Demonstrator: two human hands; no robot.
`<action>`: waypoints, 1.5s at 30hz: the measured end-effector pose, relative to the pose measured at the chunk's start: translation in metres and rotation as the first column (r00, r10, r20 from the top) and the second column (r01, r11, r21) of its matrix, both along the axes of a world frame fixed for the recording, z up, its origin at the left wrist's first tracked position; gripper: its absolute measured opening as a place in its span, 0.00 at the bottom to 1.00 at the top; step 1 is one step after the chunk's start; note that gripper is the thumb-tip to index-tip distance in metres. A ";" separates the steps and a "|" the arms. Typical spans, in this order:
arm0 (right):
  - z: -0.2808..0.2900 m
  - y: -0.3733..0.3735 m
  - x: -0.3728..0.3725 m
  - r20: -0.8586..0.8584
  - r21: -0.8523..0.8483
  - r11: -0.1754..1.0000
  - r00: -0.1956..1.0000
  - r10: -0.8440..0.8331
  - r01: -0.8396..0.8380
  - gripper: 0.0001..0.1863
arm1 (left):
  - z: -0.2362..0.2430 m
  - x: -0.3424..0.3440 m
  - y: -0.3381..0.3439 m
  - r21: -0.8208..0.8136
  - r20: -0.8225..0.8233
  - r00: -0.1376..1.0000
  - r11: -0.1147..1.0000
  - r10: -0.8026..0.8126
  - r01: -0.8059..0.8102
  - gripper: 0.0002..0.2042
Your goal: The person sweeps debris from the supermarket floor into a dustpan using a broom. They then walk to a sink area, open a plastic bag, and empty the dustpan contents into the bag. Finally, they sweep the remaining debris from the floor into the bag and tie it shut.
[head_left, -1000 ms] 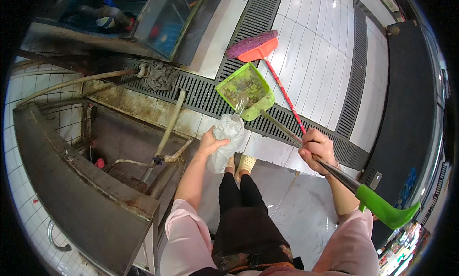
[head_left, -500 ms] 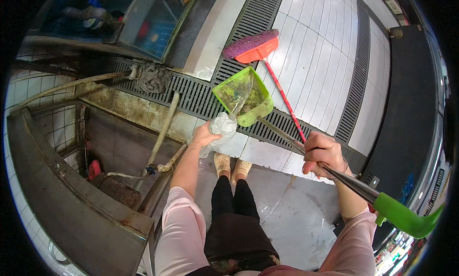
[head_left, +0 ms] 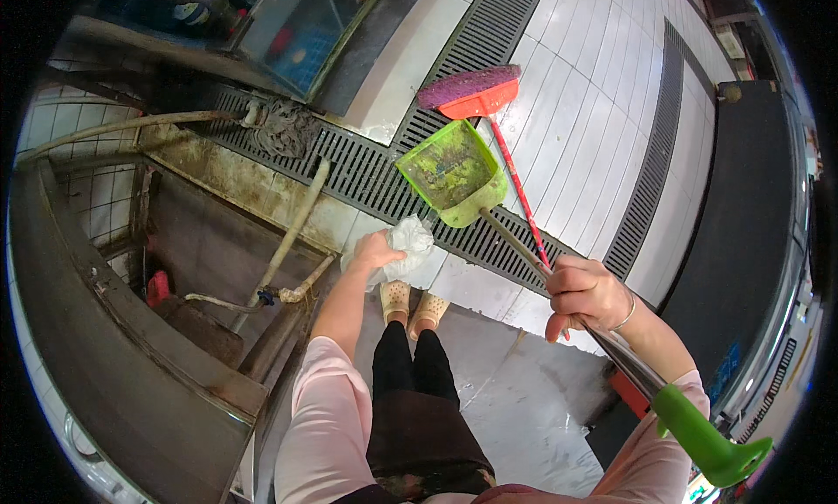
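A crumpled, pale plastic bag [head_left: 410, 240] is bunched in my left hand [head_left: 377, 253], which is closed around it. My right hand [head_left: 592, 294] grips the metal pole of a green dustpan [head_left: 452, 174], whose soiled pan is over the drain grating ahead of me. Its green handle end [head_left: 707, 434] sticks out past my right forearm. Just beyond the pan lies a broom [head_left: 478, 100] with purple bristles and an orange-red head. The broom's red stick runs back toward my right hand and passes partly behind it.
Slotted drain grates [head_left: 353, 174] cross the white tiled floor [head_left: 559, 111]. At left stand a grimy metal basin [head_left: 218, 242] and pipes [head_left: 292, 229], with a grey rag [head_left: 284, 130] on the grate. A dark counter [head_left: 742, 181] runs along the right. Glass tanks [head_left: 305, 33] stand upper left.
The clear part of the bag that stretched into the dustpan no longer lies over it; the bag is now gathered at my left hand. The dustpan's handle end has swung lower.
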State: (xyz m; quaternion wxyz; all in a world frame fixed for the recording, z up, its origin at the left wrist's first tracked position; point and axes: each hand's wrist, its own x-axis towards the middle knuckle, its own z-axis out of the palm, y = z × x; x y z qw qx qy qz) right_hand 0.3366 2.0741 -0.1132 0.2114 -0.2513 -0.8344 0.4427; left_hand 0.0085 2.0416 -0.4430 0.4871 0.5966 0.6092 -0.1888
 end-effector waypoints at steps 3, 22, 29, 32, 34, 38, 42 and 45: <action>0.004 -0.001 0.000 0.044 -0.012 0.999 0.998 0.053 -0.053 0.18 | -0.001 0.005 0.007 -0.015 0.008 1.000 1.000 0.001 -0.001 0.38; 0.008 -0.006 0.011 0.054 0.018 0.999 0.998 -0.038 0.037 0.16 | 0.017 0.019 0.015 -0.120 -0.018 0.994 0.987 0.104 -0.105 0.34; 0.030 0.016 -0.002 0.038 -0.109 0.953 0.959 -0.280 0.283 0.19 | 0.031 0.007 -0.014 -0.113 0.142 0.958 0.966 0.249 -0.234 0.33; 0.039 0.034 0.000 0.141 -0.151 0.932 0.940 -0.311 0.330 0.12 | 0.062 0.014 -0.019 -0.089 0.165 0.939 0.953 0.301 -0.290 0.33; 0.040 0.053 -0.005 0.177 -0.103 0.956 0.950 -0.256 0.276 0.17 | 0.071 0.010 -0.026 -0.123 0.215 0.903 0.928 0.371 -0.352 0.33; 0.049 0.096 -0.023 0.294 -0.103 0.964 0.933 -0.208 0.247 0.20 | 0.074 0.006 -0.037 -0.145 0.237 0.863 0.895 0.445 -0.421 0.31; 0.052 0.151 -0.054 0.478 -0.070 0.951 0.847 -0.232 0.300 0.25 | 0.082 0.002 -0.044 -0.143 0.244 0.838 0.873 0.488 -0.467 0.30; 0.058 0.177 -0.078 0.434 -0.125 0.947 0.875 -0.216 0.296 0.26 | 0.100 0.001 -0.043 -0.131 0.228 0.835 0.865 0.501 -0.484 0.31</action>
